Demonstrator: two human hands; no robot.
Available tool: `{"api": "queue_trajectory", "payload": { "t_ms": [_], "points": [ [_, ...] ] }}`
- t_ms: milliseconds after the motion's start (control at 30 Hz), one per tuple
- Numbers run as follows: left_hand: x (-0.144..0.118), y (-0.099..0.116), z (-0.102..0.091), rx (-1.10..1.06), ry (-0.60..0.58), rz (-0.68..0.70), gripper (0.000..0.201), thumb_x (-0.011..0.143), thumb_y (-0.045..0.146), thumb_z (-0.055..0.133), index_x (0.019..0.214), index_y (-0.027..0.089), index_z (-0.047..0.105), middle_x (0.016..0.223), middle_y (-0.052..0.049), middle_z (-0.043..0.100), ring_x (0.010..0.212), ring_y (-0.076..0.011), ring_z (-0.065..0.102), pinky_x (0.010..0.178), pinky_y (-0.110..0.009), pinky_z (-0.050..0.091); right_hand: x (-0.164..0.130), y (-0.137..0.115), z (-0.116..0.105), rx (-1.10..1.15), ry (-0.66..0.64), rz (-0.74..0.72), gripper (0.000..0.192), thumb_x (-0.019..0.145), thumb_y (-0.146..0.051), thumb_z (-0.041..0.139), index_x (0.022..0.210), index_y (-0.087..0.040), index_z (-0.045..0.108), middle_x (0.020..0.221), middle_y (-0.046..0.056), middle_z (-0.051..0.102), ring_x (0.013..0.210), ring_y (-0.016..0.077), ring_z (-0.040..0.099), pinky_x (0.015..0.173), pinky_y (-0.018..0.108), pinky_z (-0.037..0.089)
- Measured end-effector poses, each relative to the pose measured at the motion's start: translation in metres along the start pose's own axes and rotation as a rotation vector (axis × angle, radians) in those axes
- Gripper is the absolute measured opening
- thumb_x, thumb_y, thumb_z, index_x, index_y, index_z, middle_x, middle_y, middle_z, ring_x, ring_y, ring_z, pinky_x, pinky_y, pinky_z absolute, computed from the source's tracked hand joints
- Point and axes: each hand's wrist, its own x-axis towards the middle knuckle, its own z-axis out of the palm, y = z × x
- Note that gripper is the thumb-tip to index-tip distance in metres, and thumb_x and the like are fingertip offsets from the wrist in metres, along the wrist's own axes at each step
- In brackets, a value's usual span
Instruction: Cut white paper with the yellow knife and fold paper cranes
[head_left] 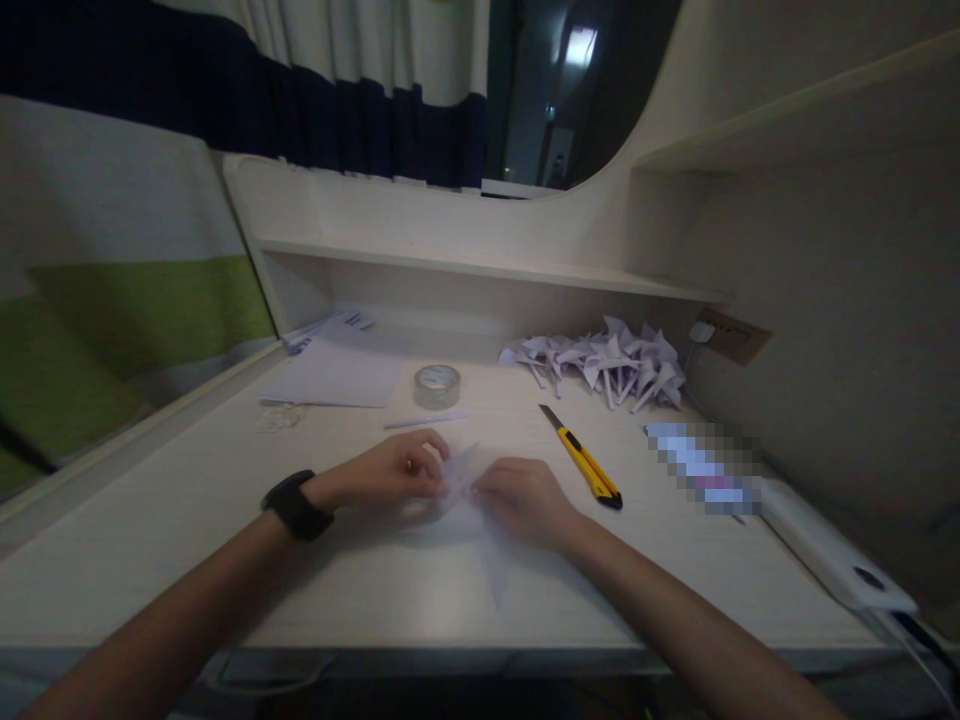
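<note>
A white folded paper piece (463, 478) lies on the pale desk (187, 540), held between both hands. My left hand (394, 472), with a black watch on the wrist, pinches the paper's left side. My right hand (525, 500) presses down on its right side, fingers curled over the fold. A pointed flap sticks up between the hands, and another point reaches toward me.
A yellow utility knife (583, 458) lies right of my hands. A tape roll (436, 385) and a paper strip (424, 420) sit behind them. White sheets (337, 375) lie at back left; a pile of folded paper figures (607, 365) at back right. A white power strip (825, 550) lies on the right.
</note>
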Motion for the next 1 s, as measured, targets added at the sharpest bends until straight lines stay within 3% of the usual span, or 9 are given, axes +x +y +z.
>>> {"api": "queue_trajectory", "payload": {
  "t_ms": [133,300,433,600,700,867,1000],
  "points": [
    [0.005,0.005,0.000,0.112,-0.011,-0.034,0.013,0.078,0.031,0.070,0.083,0.018,0.070,0.086,-0.003,0.063,0.077,-0.0155,0.057,0.071,-0.027,0.044,-0.001,0.001,-0.003,-0.027,-0.047,0.034,0.013,0.086,-0.017,0.056,0.085,-0.019,0.069,0.080,0.003,0.071,0.071,0.0162,0.065,0.066,0.026,0.045],
    [0.003,0.011,0.005,0.354,0.116,0.052,0.007,0.075,0.027,0.073,0.080,0.023,0.074,0.108,-0.005,0.057,0.094,-0.0188,0.056,0.084,-0.031,0.042,-0.001,0.000,-0.008,-0.046,-0.116,0.057,0.013,0.080,-0.012,0.057,0.082,-0.019,0.068,0.076,0.002,0.070,0.066,0.0154,0.063,0.063,0.025,0.043],
    [0.002,0.021,0.012,0.485,0.140,0.037,0.004,0.074,0.024,0.071,0.076,0.023,0.075,0.108,-0.004,0.058,0.086,-0.0166,0.058,0.077,-0.029,0.041,0.001,-0.004,-0.016,-0.092,-0.205,0.031,0.012,0.075,-0.011,0.056,0.080,-0.018,0.064,0.072,0.002,0.067,0.064,0.0151,0.059,0.061,0.026,0.040],
    [0.010,0.032,0.011,0.387,-0.033,0.026,0.010,0.076,0.017,0.064,0.077,0.019,0.074,0.073,-0.001,0.068,0.065,-0.0125,0.060,0.063,-0.023,0.038,0.005,-0.012,-0.028,-0.210,-0.296,-0.022,0.008,0.071,-0.010,0.055,0.071,-0.017,0.058,0.069,0.003,0.062,0.062,0.0145,0.052,0.057,0.026,0.035],
    [0.019,0.029,0.010,0.329,-0.064,-0.014,0.011,0.075,0.019,0.063,0.076,0.017,0.074,0.067,-0.001,0.070,0.059,-0.0118,0.059,0.058,-0.022,0.036,0.006,-0.018,-0.032,-0.308,-0.323,-0.064,0.010,0.067,-0.008,0.056,0.069,-0.018,0.057,0.068,0.003,0.061,0.060,0.0147,0.050,0.054,0.027,0.033],
    [0.030,0.018,0.015,0.282,0.071,-0.149,0.013,0.071,0.022,0.064,0.078,0.017,0.074,0.070,-0.003,0.071,0.062,-0.0144,0.061,0.055,-0.022,0.036,0.002,-0.018,-0.030,-0.388,-0.167,-0.178,0.015,0.070,-0.004,0.053,0.072,-0.016,0.060,0.067,0.004,0.063,0.060,0.0164,0.053,0.055,0.029,0.038],
    [0.029,0.018,0.015,0.135,0.072,-0.174,0.016,0.069,0.016,0.057,0.068,0.016,0.072,0.059,-0.001,0.066,0.053,-0.0123,0.056,0.050,-0.021,0.034,-0.002,-0.008,-0.029,-0.353,0.042,-0.214,0.022,0.079,-0.004,0.049,0.089,-0.015,0.065,0.076,0.007,0.069,0.066,0.0179,0.060,0.060,0.030,0.046]
  ]
}}
